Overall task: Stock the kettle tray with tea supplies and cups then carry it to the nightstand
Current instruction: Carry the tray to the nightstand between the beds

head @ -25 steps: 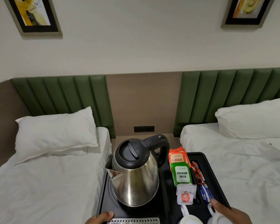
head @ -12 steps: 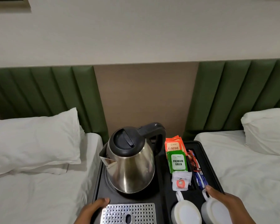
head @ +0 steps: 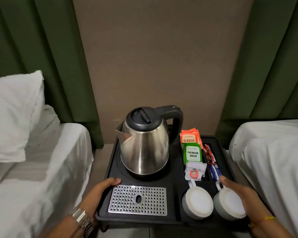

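Note:
The black kettle tray (head: 174, 186) is held over the beige nightstand (head: 100, 155) between two beds. On it stands a steel kettle (head: 144, 145) with a black lid. Orange and green tea packets (head: 192, 148), a white sachet (head: 194, 170) and red and blue stick sachets (head: 212, 164) fill the right compartments. Two white cups (head: 197, 204) sit upside down at the front right. My left hand (head: 100, 191) grips the tray's left edge, thumb on top. My right hand (head: 243, 198) grips the right edge beside the right cup.
A perforated metal drip plate (head: 138, 200) lies at the tray's front left. A white bed with a pillow (head: 12, 115) flanks the left, another white bed (head: 272, 160) the right. A brown wall panel (head: 162, 57) and green padded headboards stand behind.
The view has closed in on the nightstand and tilted down. The tray, still held in both hands, now shows in full, close to the wall panel.

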The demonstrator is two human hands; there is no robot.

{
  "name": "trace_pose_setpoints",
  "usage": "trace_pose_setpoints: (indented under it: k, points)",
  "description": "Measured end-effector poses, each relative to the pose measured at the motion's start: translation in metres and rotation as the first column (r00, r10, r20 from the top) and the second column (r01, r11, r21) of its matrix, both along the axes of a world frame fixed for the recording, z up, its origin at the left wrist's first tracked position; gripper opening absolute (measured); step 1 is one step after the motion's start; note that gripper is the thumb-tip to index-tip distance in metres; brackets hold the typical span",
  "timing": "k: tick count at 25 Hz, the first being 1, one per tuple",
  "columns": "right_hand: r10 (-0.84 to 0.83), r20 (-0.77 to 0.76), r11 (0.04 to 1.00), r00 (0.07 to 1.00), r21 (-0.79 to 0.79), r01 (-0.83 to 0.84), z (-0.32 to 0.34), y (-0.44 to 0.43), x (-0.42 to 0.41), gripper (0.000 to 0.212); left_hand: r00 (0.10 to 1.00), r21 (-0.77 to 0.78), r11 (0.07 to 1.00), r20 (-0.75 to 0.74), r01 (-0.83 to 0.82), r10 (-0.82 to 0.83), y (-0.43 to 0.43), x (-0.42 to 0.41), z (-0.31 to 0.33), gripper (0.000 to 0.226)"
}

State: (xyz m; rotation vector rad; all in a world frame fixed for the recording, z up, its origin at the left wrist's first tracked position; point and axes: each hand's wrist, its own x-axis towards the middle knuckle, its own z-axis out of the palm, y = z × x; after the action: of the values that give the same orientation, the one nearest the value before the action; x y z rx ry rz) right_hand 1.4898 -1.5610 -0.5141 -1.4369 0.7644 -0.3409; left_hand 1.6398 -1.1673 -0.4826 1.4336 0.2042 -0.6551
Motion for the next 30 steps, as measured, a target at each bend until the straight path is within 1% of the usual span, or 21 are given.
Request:
trace_pose_setpoints:
  k: [1,3,4,6,9,13,17,21,23,25,26,27,28,29,30]
  points:
    - [-0.004,-0.007,1.0,1.0,0.015,0.004,-0.019,-0.005,0.012,0.075,1.0,0.003,1.0,0.016,-0.003,0.003,-0.007,0.012,-0.017,0.032]
    - [-0.015,-0.025,1.0,1.0,0.025,0.016,-0.058,-0.012,0.033,0.062,0.999,0.011,1.0,0.04,-0.009,0.008,-0.02,0.026,-0.055,0.023]
    - [-0.01,-0.028,0.999,1.0,0.033,0.011,-0.069,-0.017,0.042,0.058,0.999,0.027,1.0,0.045,-0.009,0.007,-0.026,0.034,-0.066,0.024]
    - [0.028,-0.019,0.999,0.999,0.036,-0.027,-0.088,-0.028,0.061,0.056,0.998,0.032,0.999,0.051,-0.025,0.024,-0.039,0.048,-0.085,0.027]
    - [0.04,-0.032,0.999,0.999,0.027,-0.04,-0.104,-0.047,0.094,0.054,0.995,0.051,0.998,0.089,-0.047,0.043,-0.059,0.069,-0.108,0.023]
    - [0.065,-0.087,0.997,0.994,0.036,-0.062,-0.119,-0.066,0.131,0.054,0.991,0.083,0.994,0.118,-0.077,0.067,-0.077,0.098,-0.13,0.02]
    - [0.112,-0.09,0.994,0.99,0.01,-0.112,-0.13,-0.084,0.164,0.052,0.985,0.125,0.988,0.159,-0.087,0.067,-0.09,0.125,-0.146,0.021]
    - [0.104,-0.062,0.995,0.993,0.001,-0.104,-0.139,-0.098,0.185,0.055,0.979,0.203,0.978,0.205,-0.054,0.012,-0.097,0.147,-0.149,0.024]
    - [0.108,-0.066,0.994,0.992,0.016,-0.107,-0.143,-0.105,0.192,0.057,0.974,0.283,0.958,0.225,-0.052,-0.014,-0.104,0.162,-0.15,0.025]
    - [0.081,-0.077,0.997,0.994,0.016,-0.08,-0.147,-0.11,0.197,0.059,0.979,0.387,0.922,0.199,-0.028,-0.054,-0.105,0.176,-0.15,0.031]
    - [0.079,-0.084,0.997,0.993,0.021,-0.077,-0.149,-0.113,0.199,0.06,0.976,0.453,0.892,0.188,0.013,-0.11,-0.102,0.18,-0.15,0.038]
    - [0.083,-0.098,0.996,0.992,0.029,-0.08,-0.149,-0.116,0.201,0.06,0.954,0.565,0.822,0.203,0.071,-0.221,-0.097,0.184,-0.152,0.046]
    - [0.086,-0.111,0.996,0.99,0.036,-0.083,-0.149,-0.119,0.203,0.06,0.901,0.717,0.689,0.225,0.104,-0.371,-0.091,0.187,-0.155,0.058]
    - [0.088,-0.128,0.996,0.988,0.043,-0.083,-0.149,-0.121,0.204,0.059,0.819,0.858,0.506,0.226,0.088,-0.527,-0.084,0.188,-0.156,0.071]
    - [0.093,-0.145,0.995,0.985,0.049,-0.086,-0.148,-0.123,0.205,0.059,0.741,0.939,0.342,0.217,0.019,-0.635,-0.078,0.191,-0.158,0.083]
